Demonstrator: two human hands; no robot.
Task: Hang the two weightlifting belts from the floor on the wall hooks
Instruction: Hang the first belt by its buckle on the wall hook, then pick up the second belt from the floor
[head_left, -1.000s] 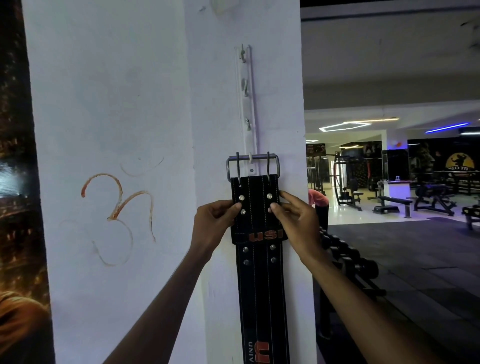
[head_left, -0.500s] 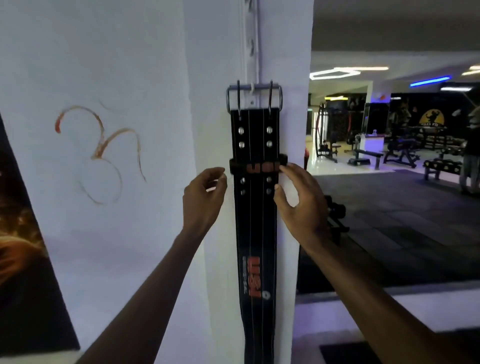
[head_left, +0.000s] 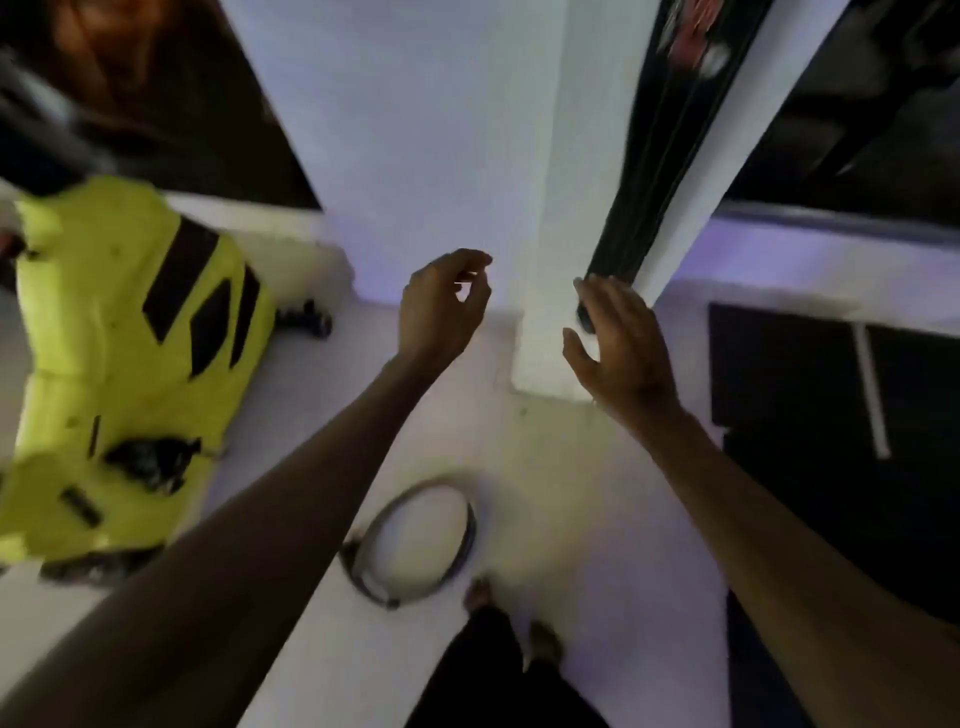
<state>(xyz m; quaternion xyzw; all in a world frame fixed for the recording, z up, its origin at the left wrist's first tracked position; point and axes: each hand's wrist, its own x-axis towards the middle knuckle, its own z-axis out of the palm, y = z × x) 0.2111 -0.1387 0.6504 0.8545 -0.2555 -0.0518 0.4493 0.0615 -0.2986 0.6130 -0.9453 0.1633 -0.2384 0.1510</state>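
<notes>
A black weightlifting belt (head_left: 670, 130) hangs down the white pillar (head_left: 550, 208) at the upper right; the hooks are out of view above. A second belt (head_left: 415, 545), coiled in a ring, lies on the pale floor by my bare feet (head_left: 483, 592). My left hand (head_left: 441, 306) hovers in front of the pillar with its fingers loosely curled and holds nothing. My right hand (head_left: 618, 343) is spread open just below the hanging belt's lower end, empty. The view is blurred by motion.
A bright yellow-green bag (head_left: 124, 364) with black patches lies on the floor at the left. Dark floor mats (head_left: 831, 415) lie at the right. A dark poster (head_left: 182, 93) covers the wall at the upper left.
Both hands have let go of the hung belt and dropped lower. My view has swung from the hooks down to the floor, bringing the coiled belt and my feet into sight.
</notes>
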